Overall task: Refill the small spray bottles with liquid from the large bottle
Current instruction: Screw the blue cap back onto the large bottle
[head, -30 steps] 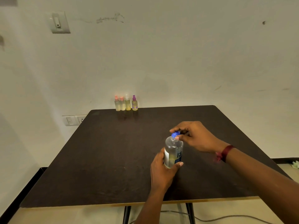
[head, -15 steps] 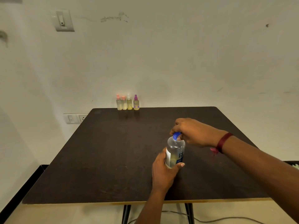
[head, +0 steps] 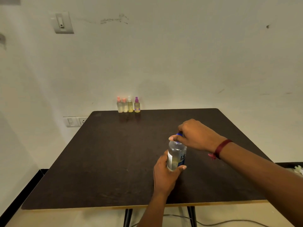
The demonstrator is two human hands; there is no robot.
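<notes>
Table (head: 98,161): dark brown top with a pale band along the near edge, filling the lower middle of the frame. Black legs (head: 128,217) show below that edge.

Room: off-white wall (head: 180,54) behind, scuffed at upper middle. Switch (head: 62,22) at upper left. Socket plate (head: 76,121) just left of the table's far left corner. Pale floor (head: 82,218) along the bottom, with a cable (head: 229,221) lying on it at lower right. Black skirting (head: 9,205) at lower left.

Spray bottles (head: 130,106): four, upright in a tight row on the far edge, left of centre, close to the wall. Caps from the left are pink, pink, white, purple. All hold pale yellowish liquid.

Large bottle (head: 176,154): clear, upright, right of centre on the near half, well apart from the row. Its base is hidden, so contact with the top cannot be told.

Left hand (head: 165,174): wrapped round the lower body of the large bottle, thumb across the label.

Right hand (head: 195,135): enters from the right, thumb and fingers pinched round the blue cap (head: 179,134), which sits on the neck. Dark red band (head: 221,148) on that wrist.

Room to move: a wide stretch of tabletop lies between the large bottle and the row, and another to the left of the hands. The large bottle stands well back from the near and right edges.
</notes>
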